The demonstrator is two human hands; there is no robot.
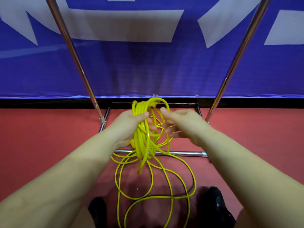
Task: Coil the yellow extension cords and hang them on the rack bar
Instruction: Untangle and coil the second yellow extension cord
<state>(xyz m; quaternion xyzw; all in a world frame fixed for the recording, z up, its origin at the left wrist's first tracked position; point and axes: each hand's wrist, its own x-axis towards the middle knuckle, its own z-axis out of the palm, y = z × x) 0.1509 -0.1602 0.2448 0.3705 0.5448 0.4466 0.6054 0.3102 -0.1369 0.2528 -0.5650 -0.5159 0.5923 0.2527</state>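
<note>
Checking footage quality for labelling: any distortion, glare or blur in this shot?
Head view: wide-angle bending bows the rack poles outward; glare streaks their chrome; the right hand fingers look slightly motion-blurred; the yellow cord in the left hand stays sharp; soft shadows on the floor.

Even, fairly bright indoor light, apparently from overhead — soft shadow pools on the red floor (49, 137) at 6 o'clock, between the black shoes (215, 209). Thin glare streaks run along the chrome rack posts (74, 55) at 10 and 2 o'clock. Blue banner (148, 71) shows a dim vertical shadow at centre. Wide-angle distortion — posts splay outward, forearms balloon toward 7 and 5 o'clock. Slight softness overall; yellow cord (141, 142) is mildly smeared near the hands.
</note>
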